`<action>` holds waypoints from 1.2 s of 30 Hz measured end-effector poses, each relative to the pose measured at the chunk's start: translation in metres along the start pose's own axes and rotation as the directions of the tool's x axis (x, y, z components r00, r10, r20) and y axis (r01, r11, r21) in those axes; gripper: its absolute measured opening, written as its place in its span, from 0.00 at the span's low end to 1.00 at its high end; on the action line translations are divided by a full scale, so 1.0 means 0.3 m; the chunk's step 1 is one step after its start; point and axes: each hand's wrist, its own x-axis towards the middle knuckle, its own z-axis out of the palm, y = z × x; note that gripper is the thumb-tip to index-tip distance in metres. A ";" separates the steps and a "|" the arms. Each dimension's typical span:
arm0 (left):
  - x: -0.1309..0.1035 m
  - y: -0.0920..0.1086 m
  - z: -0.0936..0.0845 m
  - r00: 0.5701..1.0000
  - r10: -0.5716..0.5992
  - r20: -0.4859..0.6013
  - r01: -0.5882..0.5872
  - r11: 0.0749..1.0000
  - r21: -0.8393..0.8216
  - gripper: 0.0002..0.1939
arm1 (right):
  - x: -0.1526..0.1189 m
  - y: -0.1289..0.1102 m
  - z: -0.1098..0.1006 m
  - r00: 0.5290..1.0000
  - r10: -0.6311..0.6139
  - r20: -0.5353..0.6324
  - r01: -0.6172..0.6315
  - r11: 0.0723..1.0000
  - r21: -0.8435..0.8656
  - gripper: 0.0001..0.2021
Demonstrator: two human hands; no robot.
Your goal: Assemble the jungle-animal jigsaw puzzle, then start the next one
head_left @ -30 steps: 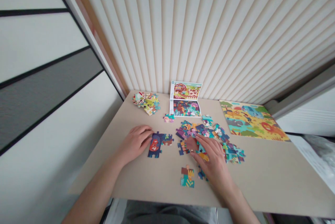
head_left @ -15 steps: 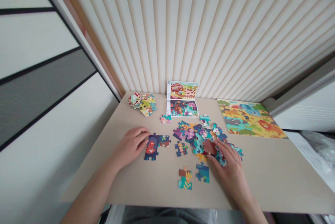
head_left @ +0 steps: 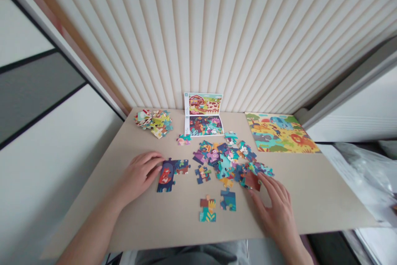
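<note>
My left hand (head_left: 142, 176) rests on the table, fingers loosely bent, its fingertips at the left edge of joined jigsaw pieces (head_left: 166, 177) showing a red animal on dark blue. Between thumb and fingers, my right hand (head_left: 274, 203) pinches a mostly brown puzzle piece (head_left: 252, 181) at the lower right of a heap of loose pieces (head_left: 226, 163). Nearer the front edge lie a teal-and-yellow piece (head_left: 207, 210) and a blue piece (head_left: 228, 199). Another piece (head_left: 202, 174) sits between the joined ones and the heap.
A picture card (head_left: 204, 114) with a farm scene and a dark scene stands folded against the pleated wall. A second pile of pieces (head_left: 155, 122) lies back left. At the back right is an assembled animal puzzle (head_left: 281, 132). Plastic wrapping (head_left: 366, 165) lies beyond the right edge.
The view has shifted to the right. My right hand has moved the brown piece rightward and slightly nearer across the heap. My left hand stays beside the joined pieces.
</note>
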 end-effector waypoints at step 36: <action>-0.002 -0.049 0.020 1.000 0.005 -0.016 -0.005 1.000 -0.002 0.18 | 0.116 0.114 -0.044 0.945 -0.166 0.281 0.194 0.978 -0.073 0.19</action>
